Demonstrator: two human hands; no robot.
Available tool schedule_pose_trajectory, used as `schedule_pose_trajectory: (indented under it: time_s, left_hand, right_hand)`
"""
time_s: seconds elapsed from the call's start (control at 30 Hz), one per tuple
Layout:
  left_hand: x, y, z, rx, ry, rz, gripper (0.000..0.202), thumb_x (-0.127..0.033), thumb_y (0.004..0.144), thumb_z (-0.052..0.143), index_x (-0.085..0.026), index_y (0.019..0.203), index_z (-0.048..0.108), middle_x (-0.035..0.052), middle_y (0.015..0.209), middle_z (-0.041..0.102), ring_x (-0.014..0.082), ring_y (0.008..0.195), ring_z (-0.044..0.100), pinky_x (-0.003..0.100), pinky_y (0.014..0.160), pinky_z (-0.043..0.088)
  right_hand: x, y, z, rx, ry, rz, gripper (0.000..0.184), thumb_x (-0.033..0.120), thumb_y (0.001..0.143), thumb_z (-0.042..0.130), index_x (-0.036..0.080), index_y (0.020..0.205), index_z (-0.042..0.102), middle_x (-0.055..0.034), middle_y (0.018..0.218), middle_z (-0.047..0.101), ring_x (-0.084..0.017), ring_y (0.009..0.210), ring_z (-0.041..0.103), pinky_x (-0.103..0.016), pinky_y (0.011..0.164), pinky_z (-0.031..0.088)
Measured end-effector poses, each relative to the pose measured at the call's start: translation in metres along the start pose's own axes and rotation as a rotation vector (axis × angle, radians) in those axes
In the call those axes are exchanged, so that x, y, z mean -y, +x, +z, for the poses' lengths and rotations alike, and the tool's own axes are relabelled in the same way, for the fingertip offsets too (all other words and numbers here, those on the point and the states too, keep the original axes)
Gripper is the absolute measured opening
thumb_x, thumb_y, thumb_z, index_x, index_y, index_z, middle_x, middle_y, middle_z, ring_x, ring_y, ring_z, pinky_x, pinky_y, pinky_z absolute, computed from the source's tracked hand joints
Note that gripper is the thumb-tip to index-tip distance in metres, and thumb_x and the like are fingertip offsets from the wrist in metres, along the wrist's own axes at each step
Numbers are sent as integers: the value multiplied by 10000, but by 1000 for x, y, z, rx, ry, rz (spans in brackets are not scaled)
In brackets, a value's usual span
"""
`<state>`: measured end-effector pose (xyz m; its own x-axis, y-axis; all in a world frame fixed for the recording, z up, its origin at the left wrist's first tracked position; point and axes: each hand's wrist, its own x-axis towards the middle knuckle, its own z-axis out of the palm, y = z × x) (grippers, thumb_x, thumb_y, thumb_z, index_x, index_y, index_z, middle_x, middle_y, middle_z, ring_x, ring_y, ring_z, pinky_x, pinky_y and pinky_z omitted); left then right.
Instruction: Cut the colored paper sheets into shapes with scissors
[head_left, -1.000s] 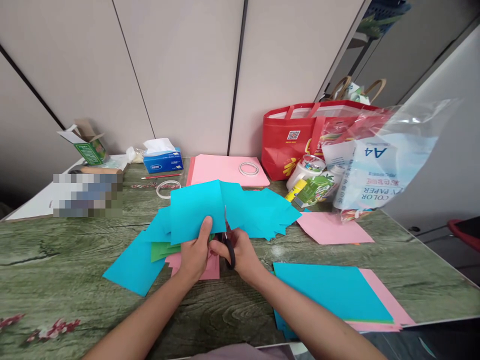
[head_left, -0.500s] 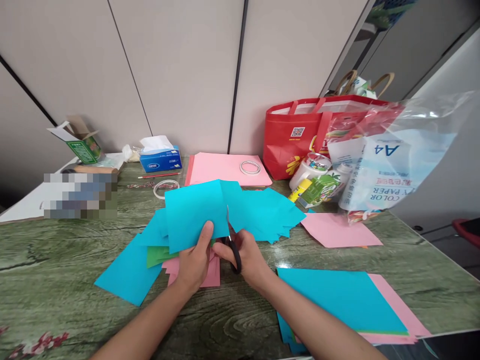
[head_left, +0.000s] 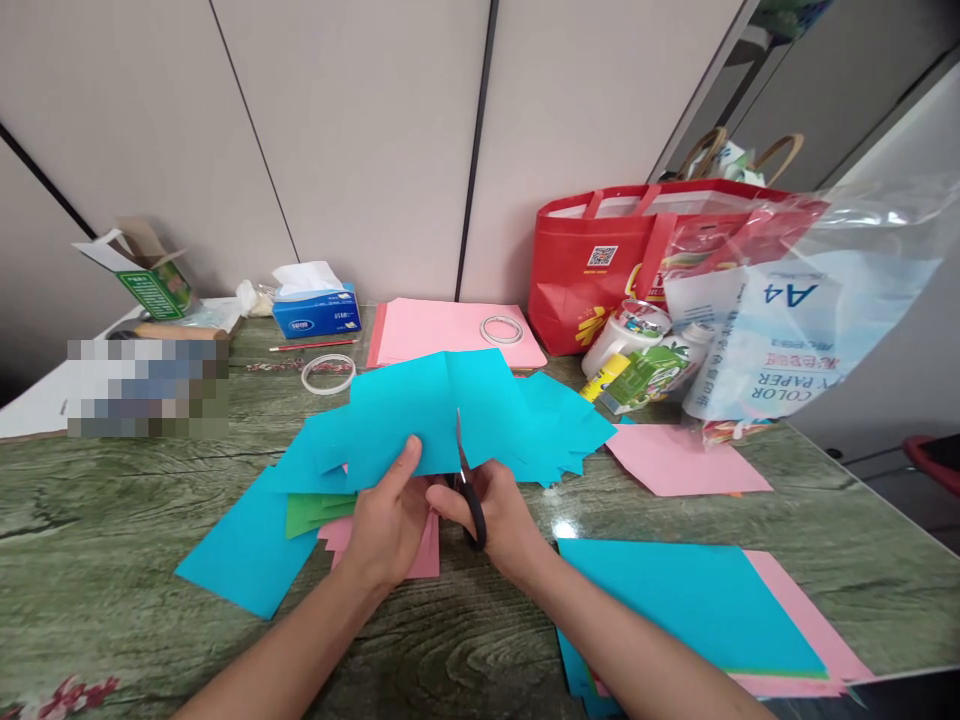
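My left hand (head_left: 394, 515) grips a blue sheet of paper (head_left: 405, 410) by its lower edge, thumb on top. The sheet is partly slit from below and its right part spreads away past the slit. In my right hand (head_left: 499, 515) is a pair of scissors (head_left: 472, 510) with black handles, the blades pointing up into the slit. Beneath and beside the sheet lie more blue pieces (head_left: 232, 545), with green paper (head_left: 307, 513) and pink pieces (head_left: 427, 558) under my left hand. Another pile of blue pieces (head_left: 570, 430) fans out to the right.
Stacked coloured paper (head_left: 675, 600) lies at the front right. Behind are tape rolls (head_left: 328, 374), a tissue box (head_left: 319, 313), pink sheets (head_left: 435, 325), a red bag (head_left: 570, 270), a glue stick (head_left: 604, 378) and a plastic paper packet (head_left: 795, 330). An open box (head_left: 157, 290) stands far left.
The slit in the blue sheet has widened, and its right part has swung out to the right. The held sheet sits slightly higher and more to the right. The view has shifted a little.
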<state>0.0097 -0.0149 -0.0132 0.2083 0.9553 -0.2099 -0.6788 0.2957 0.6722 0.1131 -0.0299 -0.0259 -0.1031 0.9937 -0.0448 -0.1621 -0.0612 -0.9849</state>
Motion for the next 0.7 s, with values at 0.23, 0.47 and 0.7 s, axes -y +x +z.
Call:
schedule_pose_trajectory:
  time_s: [0.23, 0.47, 0.7]
  left_hand:
    - [-1, -1, 3, -48, -30, -21, 500, -298, 770, 573, -160, 1242, 485, 91, 1100, 635, 269, 1088, 530, 422, 960, 386]
    - [0, -1, 3, -42, -39, 4, 520, -309, 739, 608, -189, 1232, 496, 71, 1143, 614, 260, 1060, 550, 397, 933, 412]
    - [2, 0, 0, -16, -36, 0, 440, -320, 753, 590, -214, 1178, 547, 56, 1139, 618, 254, 1053, 555, 386, 912, 420]
  right_hand:
    - [2, 0, 1, 23, -24, -17, 482, 568, 532, 686, 185, 524, 393, 38, 509, 352, -87, 515, 282, -243, 473, 216]
    - [-3, 0, 0, -14, -14, -15, 461, 520, 533, 715, 182, 520, 402, 42, 488, 370, -78, 479, 290, -232, 446, 239]
    - [-1, 0, 1, -12, 2, -13, 444, 539, 518, 714, 174, 541, 461, 27, 486, 433, -94, 475, 354, -234, 449, 286]
